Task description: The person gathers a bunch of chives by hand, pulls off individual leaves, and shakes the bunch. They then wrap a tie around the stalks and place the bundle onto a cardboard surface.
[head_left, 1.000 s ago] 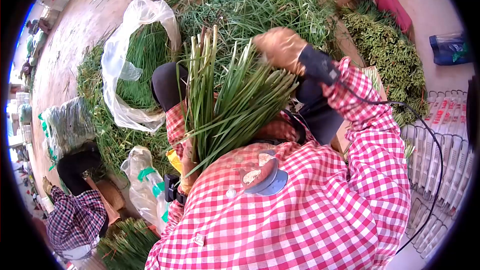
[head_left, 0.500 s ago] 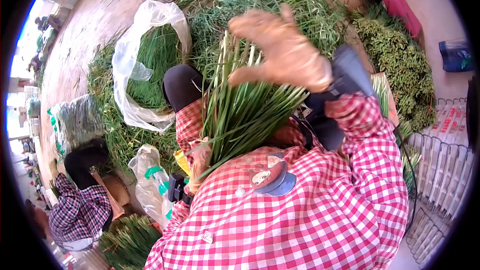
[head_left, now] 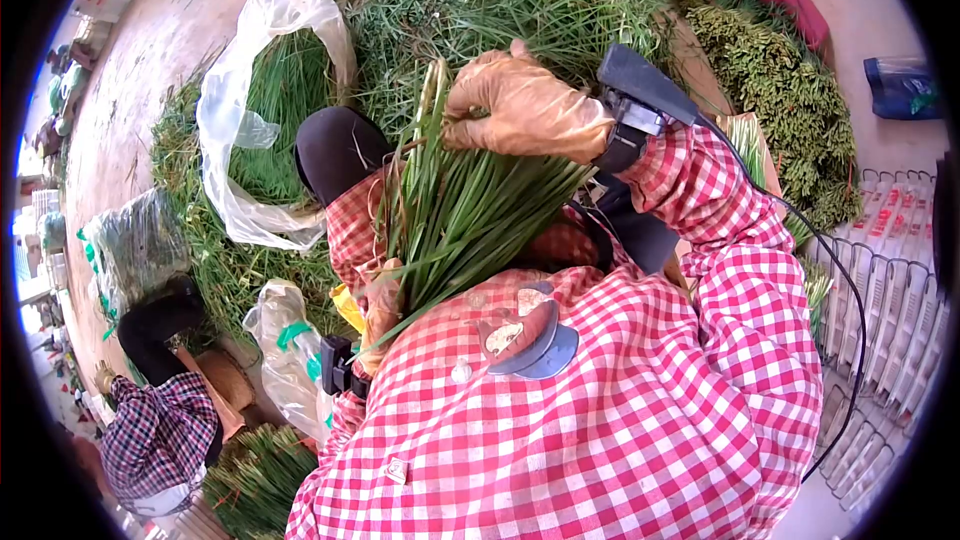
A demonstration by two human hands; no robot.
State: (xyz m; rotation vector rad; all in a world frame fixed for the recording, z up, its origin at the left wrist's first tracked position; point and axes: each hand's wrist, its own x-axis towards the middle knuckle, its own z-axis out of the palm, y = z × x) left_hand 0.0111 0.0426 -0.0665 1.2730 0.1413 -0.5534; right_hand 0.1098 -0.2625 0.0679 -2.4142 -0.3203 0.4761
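A bunch of garlic chives (head_left: 470, 220), long green leaves with pale stem ends, lies fanned out across my lap. My left hand (head_left: 382, 305), in a tan glove and partly hidden by leaves, is closed around the bunch's left side. Over the pale upper ends, my gloved right hand (head_left: 525, 108) has its fingers curled, thumb and fingertips closing on a few stalks. Its palm covers part of the stems. A dark device is strapped to each wrist, and a cable runs from the right one.
Loose green leaves (head_left: 500, 5) are heaped ahead of my knees. An open clear plastic bag (head_left: 215, 130) holds more greens at the left. Tied bundles (head_left: 785, 90) lie to the right, near white wire-edged racks (head_left: 880, 290). A co-worker in a checked shirt (head_left: 160, 435) sits at lower left.
My right hand has gone from spread and blurred above the stalks to curled on a few of them. The view has shifted slightly. My left hand keeps its hold.
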